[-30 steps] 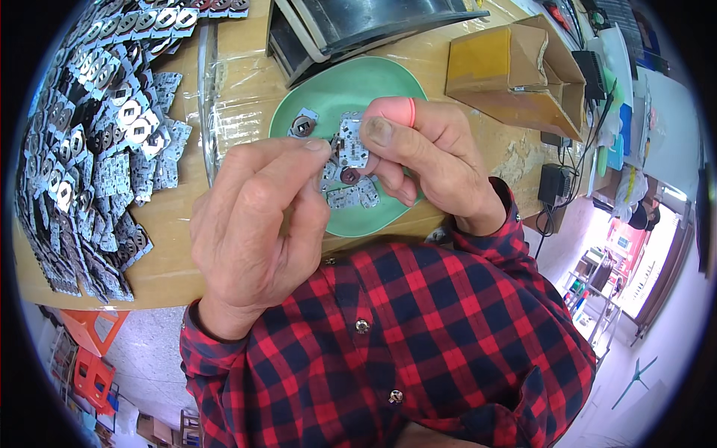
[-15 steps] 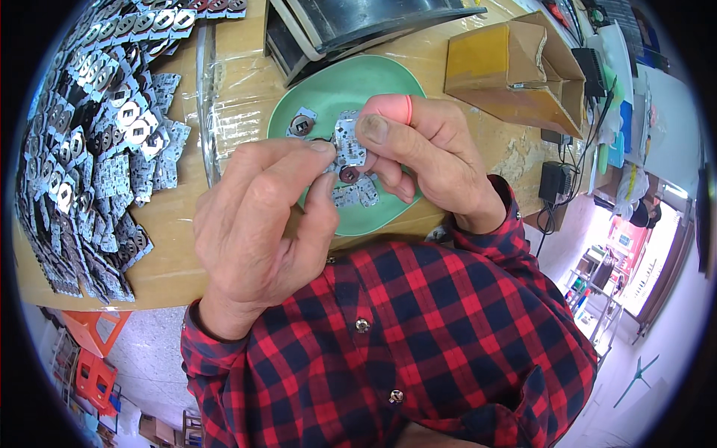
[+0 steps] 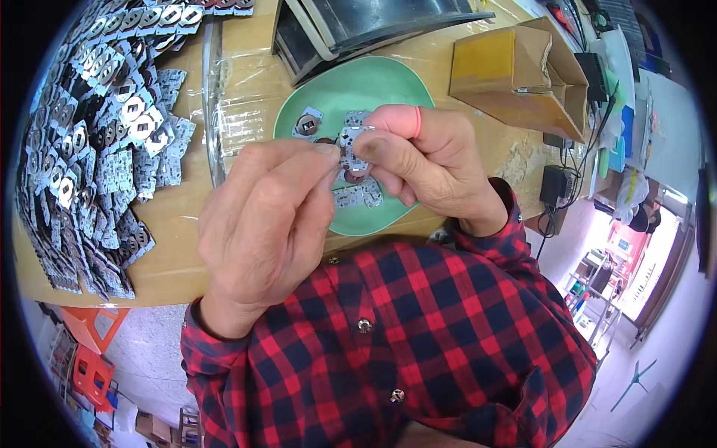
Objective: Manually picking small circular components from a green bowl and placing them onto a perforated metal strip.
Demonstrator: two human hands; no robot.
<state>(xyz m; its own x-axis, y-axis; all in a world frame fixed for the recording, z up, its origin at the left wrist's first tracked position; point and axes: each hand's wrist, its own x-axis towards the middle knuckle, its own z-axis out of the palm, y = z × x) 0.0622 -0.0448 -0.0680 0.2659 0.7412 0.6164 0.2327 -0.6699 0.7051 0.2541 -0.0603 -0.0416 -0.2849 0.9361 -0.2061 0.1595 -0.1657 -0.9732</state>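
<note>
Over a green plate (image 3: 396, 78), my right hand (image 3: 437, 160) pinches a small white circuit board (image 3: 354, 145) between thumb and fingers. A pink band wraps its index finger. My left hand (image 3: 265, 216) is closed in a pinch, fingertips at the board's left edge; whatever lies between them is hidden. Beneath the hands, more small boards lie on the plate. One of them, a board with a round dark part (image 3: 307, 124), sits by the plate's left side, and another board (image 3: 357, 196) lies below the held one.
A large heap of similar boards (image 3: 112, 149) covers the table's left side. At the back stands a black bin (image 3: 373, 26), with an open cardboard box (image 3: 485, 63) to its right. Black power adapters (image 3: 555, 185) and cables hang along the right edge. Orange plastic stools (image 3: 93, 377) are at lower left.
My left fingertips have drawn together and moved right, up against the board's edge. The right hand keeps its grip on the board. The whole view has shifted slightly.
</note>
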